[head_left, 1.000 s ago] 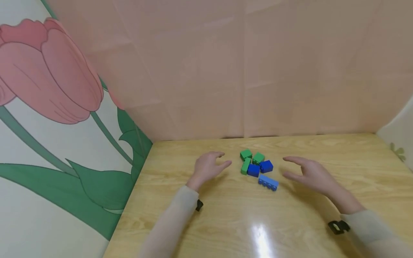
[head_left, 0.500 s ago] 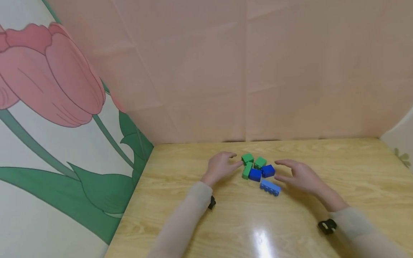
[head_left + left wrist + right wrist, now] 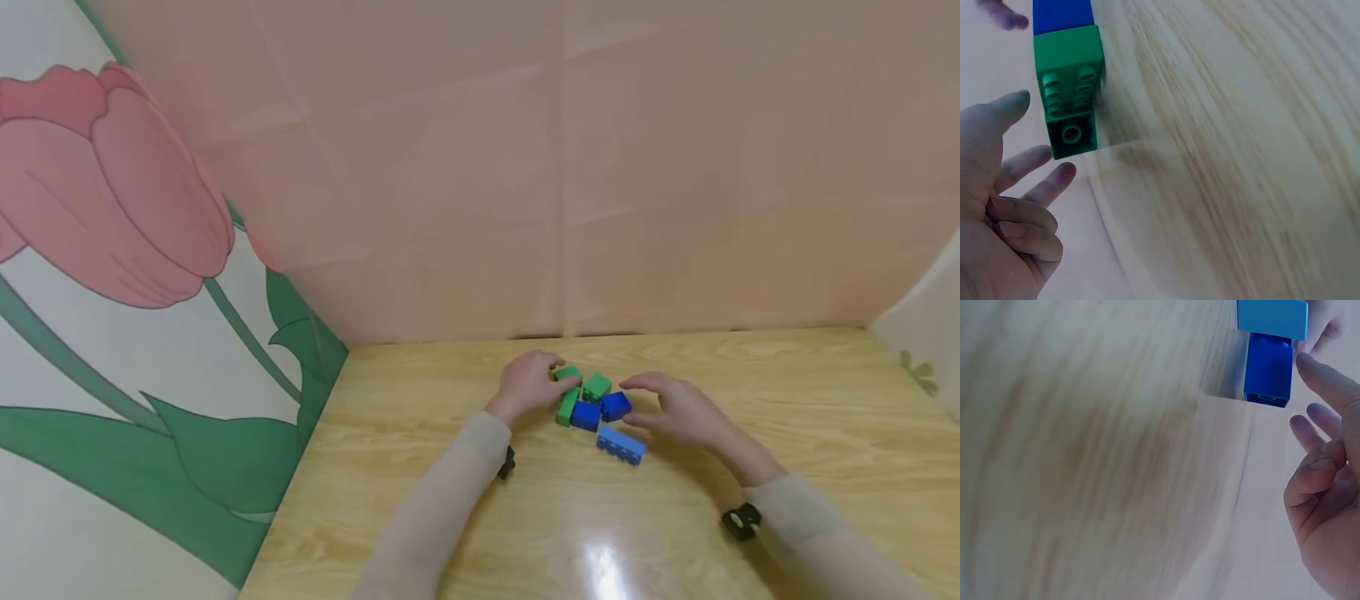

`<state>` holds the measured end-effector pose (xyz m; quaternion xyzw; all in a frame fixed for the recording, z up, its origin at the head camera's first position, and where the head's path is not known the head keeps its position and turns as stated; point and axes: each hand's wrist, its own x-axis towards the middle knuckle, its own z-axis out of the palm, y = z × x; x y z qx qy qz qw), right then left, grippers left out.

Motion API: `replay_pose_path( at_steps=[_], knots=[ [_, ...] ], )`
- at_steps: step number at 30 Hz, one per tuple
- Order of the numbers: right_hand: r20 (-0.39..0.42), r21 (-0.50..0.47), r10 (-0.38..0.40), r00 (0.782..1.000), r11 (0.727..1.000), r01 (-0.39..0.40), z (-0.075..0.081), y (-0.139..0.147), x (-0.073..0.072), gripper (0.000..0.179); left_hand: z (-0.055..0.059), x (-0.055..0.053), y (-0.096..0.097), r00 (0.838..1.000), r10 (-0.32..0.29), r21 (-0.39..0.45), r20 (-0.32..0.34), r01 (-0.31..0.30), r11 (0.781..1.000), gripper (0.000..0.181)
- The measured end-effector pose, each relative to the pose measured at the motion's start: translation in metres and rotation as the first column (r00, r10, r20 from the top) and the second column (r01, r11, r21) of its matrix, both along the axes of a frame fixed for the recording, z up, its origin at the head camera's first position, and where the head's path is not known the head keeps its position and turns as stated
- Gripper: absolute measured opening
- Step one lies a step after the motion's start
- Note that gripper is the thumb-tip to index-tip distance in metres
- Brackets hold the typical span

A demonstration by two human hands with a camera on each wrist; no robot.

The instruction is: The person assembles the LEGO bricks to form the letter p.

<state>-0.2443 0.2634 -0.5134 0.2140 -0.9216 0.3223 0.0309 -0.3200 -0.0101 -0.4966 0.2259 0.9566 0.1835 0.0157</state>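
Several toy building bricks lie grouped on the wooden table. My left hand (image 3: 528,385) is at the group's left side, thumb and forefinger spread around the back green brick (image 3: 567,372). In the left wrist view, a gap shows between the thumb (image 3: 1013,106) and the green bricks (image 3: 1069,53). A narrow green brick (image 3: 567,409) and another green brick (image 3: 597,386) sit beside it. Thumb and forefinger of my right hand (image 3: 678,410) reach either side of the right dark blue brick (image 3: 617,406). The left dark blue brick (image 3: 586,416) adjoins it. In front lies a light blue brick (image 3: 621,446), studs facing me.
The wooden table (image 3: 420,375) ends at a pink covering (image 3: 450,208) hanging behind it. A tulip-patterned panel (image 3: 150,208) borders the left side, and a pale patterned cloth (image 3: 926,333) the right. Black straps (image 3: 741,522) show at both wrists.
Both hands have moved inward toward the bricks, the left one rightward to the back green brick, the right one leftward to the dark blue brick. The bricks keep their arrangement.
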Motion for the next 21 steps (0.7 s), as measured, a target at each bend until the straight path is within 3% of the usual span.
replay_pose_path(
  at_steps=[10,21],
  knots=[
    [0.013,-0.025,0.046,0.999,0.999,-0.046,-0.006,-0.010,-0.011,0.048,-0.011,-0.013,0.010,0.999,0.034,0.032,0.039,-0.035,0.999,0.040],
    [0.065,0.009,0.048,0.997,0.999,-0.049,-0.009,-0.012,-0.022,0.043,0.002,-0.019,0.017,0.993,0.059,0.012,0.105,-0.060,0.998,0.030]
  ],
)
